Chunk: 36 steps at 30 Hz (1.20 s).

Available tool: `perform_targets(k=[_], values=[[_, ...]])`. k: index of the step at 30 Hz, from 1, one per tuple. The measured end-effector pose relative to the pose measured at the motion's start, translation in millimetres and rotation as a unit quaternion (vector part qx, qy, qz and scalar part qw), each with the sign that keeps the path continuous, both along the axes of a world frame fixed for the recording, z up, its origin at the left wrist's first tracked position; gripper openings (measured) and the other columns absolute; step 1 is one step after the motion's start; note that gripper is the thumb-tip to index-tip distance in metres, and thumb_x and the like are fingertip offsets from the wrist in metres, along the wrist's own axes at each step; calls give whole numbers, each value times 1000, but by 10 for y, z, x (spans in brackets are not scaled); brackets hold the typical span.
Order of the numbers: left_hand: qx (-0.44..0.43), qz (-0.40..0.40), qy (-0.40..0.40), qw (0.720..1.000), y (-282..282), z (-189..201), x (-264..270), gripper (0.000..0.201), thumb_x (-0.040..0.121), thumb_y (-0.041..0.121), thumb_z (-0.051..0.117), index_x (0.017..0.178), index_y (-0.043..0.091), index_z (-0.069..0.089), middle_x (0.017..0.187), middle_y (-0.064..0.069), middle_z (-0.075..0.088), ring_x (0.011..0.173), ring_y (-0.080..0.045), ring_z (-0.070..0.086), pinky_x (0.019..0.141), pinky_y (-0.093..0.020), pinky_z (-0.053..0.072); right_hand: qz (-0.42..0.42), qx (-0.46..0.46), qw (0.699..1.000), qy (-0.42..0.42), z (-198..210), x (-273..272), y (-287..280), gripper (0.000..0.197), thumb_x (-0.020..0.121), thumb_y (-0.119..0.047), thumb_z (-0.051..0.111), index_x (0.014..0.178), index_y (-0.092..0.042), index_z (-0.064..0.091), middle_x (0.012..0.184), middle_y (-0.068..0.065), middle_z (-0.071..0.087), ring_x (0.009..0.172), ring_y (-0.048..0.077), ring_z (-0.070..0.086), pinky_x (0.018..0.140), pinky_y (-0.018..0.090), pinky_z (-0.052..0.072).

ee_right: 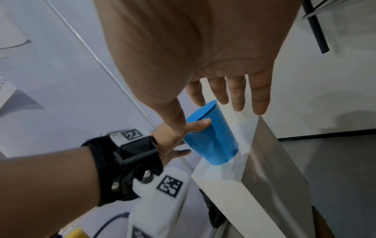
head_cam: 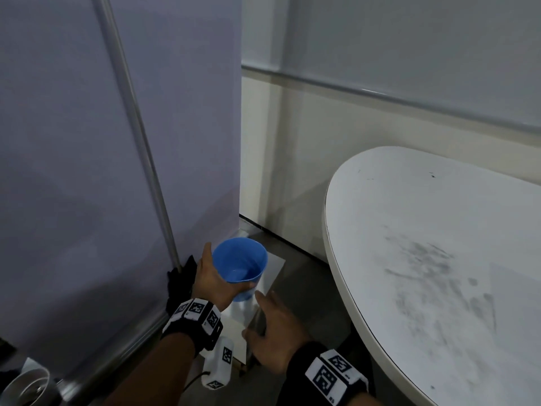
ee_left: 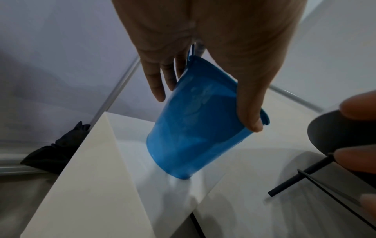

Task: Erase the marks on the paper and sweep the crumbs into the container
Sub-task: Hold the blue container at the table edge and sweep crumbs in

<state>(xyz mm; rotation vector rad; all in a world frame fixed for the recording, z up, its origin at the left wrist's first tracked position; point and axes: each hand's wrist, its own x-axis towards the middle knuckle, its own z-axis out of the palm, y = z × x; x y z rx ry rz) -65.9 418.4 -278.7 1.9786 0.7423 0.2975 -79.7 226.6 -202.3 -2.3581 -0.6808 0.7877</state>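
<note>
My left hand grips a blue plastic cup low down, near the floor. In the left wrist view the cup is tilted, with its bottom edge on a low white surface; my thumb lies on one side and my fingers on the other. My right hand hovers open just right of the cup, fingers straight and spread above the same white surface. It holds nothing. The white table at the right carries grey smudges. No eraser or crumbs show.
A purple partition with a metal rail stands close on the left. A black cloth lies at its foot beside my left wrist. The table's curved rim overhangs the grey floor to the right of my hands.
</note>
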Motion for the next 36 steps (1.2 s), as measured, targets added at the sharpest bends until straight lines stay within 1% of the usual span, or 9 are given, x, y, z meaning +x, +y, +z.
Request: perform_targets(k=[3, 9, 14, 18, 21, 24, 30, 33, 36], values=[[-46, -6, -23, 999, 50, -57, 3, 155, 28, 65, 95, 147, 57, -4, 149, 2, 40, 135, -25, 44, 109, -55, 41, 23, -5, 1000, -10, -64, -107, 34, 73, 85, -47, 58, 148, -39, 22, 157, -4, 23, 144, 21, 28, 115, 41, 33], [-14, -12, 21, 1000, -30, 211, -156, 166, 26, 63, 92, 155, 34, -8, 157, -2, 28, 142, -27, 35, 114, -53, 36, 79, -64, 995, -25, 37, -243, -26, 73, 94, -42, 55, 153, -29, 15, 164, 1, 5, 149, 24, 12, 119, 44, 24], [35, -3, 11, 999, -55, 490, -318, 140, 55, 60, 90, 157, 28, 0, 165, -1, 14, 148, -27, 24, 117, -48, 30, 95, -49, 993, -50, 284, -374, -181, 76, 94, -42, 54, 155, -26, 12, 164, 4, 4, 150, 25, 8, 120, 43, 20], [63, 15, -17, 998, -149, 841, -405, 112, 75, 45, 84, 158, 19, 14, 164, -5, 14, 148, -26, 24, 118, -43, 28, 78, 24, 990, -111, 625, -477, -397, 70, 94, -40, 55, 153, -28, 20, 162, 1, 15, 146, 22, 23, 117, 37, 26], [85, 20, -50, 995, -266, 1160, -450, 100, 78, 41, 82, 155, 17, 24, 161, -9, 23, 144, -29, 32, 117, -42, 31, 59, 91, 982, -153, 990, -446, -611, 57, 95, -35, 53, 148, -26, 36, 148, 1, 44, 126, 21, 51, 108, 32, 39], [101, 7, -79, 992, -506, 1567, -493, 86, 83, 39, 79, 152, 20, 32, 158, -7, 29, 142, -26, 35, 116, -37, 30, 28, 135, 973, -185, 1385, -379, -891, 45, 96, -31, 50, 141, -26, 49, 139, -1, 56, 123, 19, 55, 108, 33, 42], [113, -125, -162, 972, -1470, 2298, -403, 58, 85, 38, 77, 136, 26, 51, 137, 4, 55, 127, -15, 49, 107, -33, 39, -73, 132, 955, -254, 1952, -304, -1663, 34, 96, -32, 51, 128, -27, 59, 118, -4, 66, 109, 16, 60, 100, 36, 46], [131, -238, -173, 947, -2150, 2440, -338, 42, 85, 37, 76, 123, 30, 59, 122, 12, 61, 115, -6, 54, 100, -26, 41, -123, 73, 955, -261, 1931, -326, -2098, 36, 95, -38, 51, 128, -28, 59, 124, -5, 63, 113, 15, 58, 100, 35, 45], [160, -350, -160, 909, -2823, 2399, -291, 29, 91, 30, 70, 120, 29, 64, 122, 12, 64, 117, -6, 56, 100, -24, 42, -185, 16, 943, -278, 1843, -350, -2564, 36, 94, -39, 49, 127, -28, 60, 131, -6, 60, 116, 15, 56, 98, 33, 45]])
